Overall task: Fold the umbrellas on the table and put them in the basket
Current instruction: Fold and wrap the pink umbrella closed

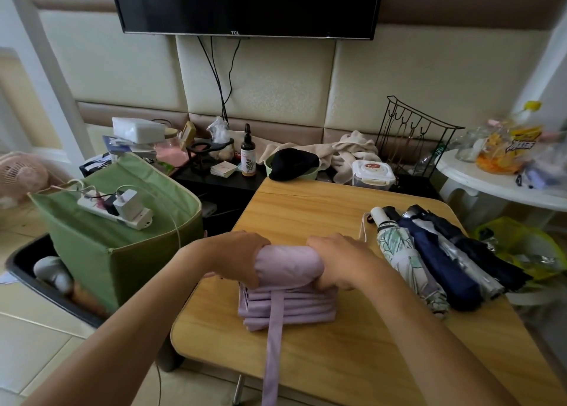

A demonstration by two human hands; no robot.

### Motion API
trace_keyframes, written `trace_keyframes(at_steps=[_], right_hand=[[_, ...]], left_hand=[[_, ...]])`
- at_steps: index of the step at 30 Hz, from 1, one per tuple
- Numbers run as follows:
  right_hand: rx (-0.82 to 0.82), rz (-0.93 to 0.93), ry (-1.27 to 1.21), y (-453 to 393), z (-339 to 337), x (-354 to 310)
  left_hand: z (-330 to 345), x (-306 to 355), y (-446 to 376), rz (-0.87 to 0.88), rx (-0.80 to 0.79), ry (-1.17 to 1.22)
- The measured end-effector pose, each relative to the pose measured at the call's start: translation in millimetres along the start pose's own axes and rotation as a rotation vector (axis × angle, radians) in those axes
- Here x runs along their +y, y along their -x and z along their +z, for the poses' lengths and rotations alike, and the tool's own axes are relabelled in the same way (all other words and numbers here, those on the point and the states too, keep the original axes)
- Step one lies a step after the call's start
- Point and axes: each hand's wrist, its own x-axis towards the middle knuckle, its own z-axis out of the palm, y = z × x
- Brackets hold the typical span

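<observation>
Hands, left hand [237, 257] and right hand [334, 261], grip the half-rolled lilac fabric umbrella [288, 286] mid-counter; three collapsed umbrellas [445, 261] wait at right, none visibly basketed

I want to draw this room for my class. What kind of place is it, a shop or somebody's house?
Most likely somebody's home, a living room or bedroom. A TV hangs on a padded wall, and everyday clutter like a small fan and a snack bag sits around the wooden table.
</observation>
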Motion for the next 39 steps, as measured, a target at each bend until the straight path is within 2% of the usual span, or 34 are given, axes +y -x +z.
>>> trace_keyframes(at_steps=[3, 6, 9, 13, 16, 20, 22, 24, 30, 33, 37, 39], right_hand=[[0.009, -0.011, -0.003, -0.4, -0.3, 2.6], [-0.007, -0.008, -0.114, -1.2, -0.3, 13.2], [-0.06, 0.009, -0.241, -3.6, 1.4, 24.0], [-0.175, 0.015, -0.365, -1.5, 1.0, 30.8], [-0.232, 0.007, -0.402, 1.7, -2.9, 30.2], [-0.124, -0.034, -0.189, 3.1, -6.0, 19.5], [-0.107, -0.056, -0.081, 3.6, -2.5, 10.6], [-0.099, -0.072, -0.046, 4.3, 0.1, 5.0], [-0.136, -0.113, -0.151, 4.9, -5.3, 15.7], [-0.19, -0.12, -0.211, 6.0, -3.1, 21.0], [-0.224, -0.112, -0.251, 5.3, -0.9, 18.8], [-0.246, -0.104, -0.242, 3.1, -0.3, 17.3]], left_hand=[[-1.0, 1.5, 1.2, 0.027, -0.043, 0.049], [-1.0, 2.4, 3.7, 0.08, 0.096, -0.012], [5.1, 5.6, 4.1, 0.056, 0.242, -0.189], [15.0, 17.7, 1.5, -0.026, 0.235, -0.293], [8.5, 17.0, 5.0, -0.019, 0.139, -0.099], [8.6, 0.6, 8.7, 0.004, 0.007, 0.373], [9.6, -6.7, 9.6, -0.005, -0.053, 0.508], [6.8, -7.9, 11.5, -0.015, -0.116, 0.549], [-2.9, 2.2, 17.9, 0.011, -0.255, 0.54], [-1.9, 2.2, 15.3, -0.159, -0.113, 0.498], [1.0, 3.0, 11.5, -0.153, -0.032, 0.479], [-0.8, 6.2, 12.8, -0.072, -0.007, 0.455]])
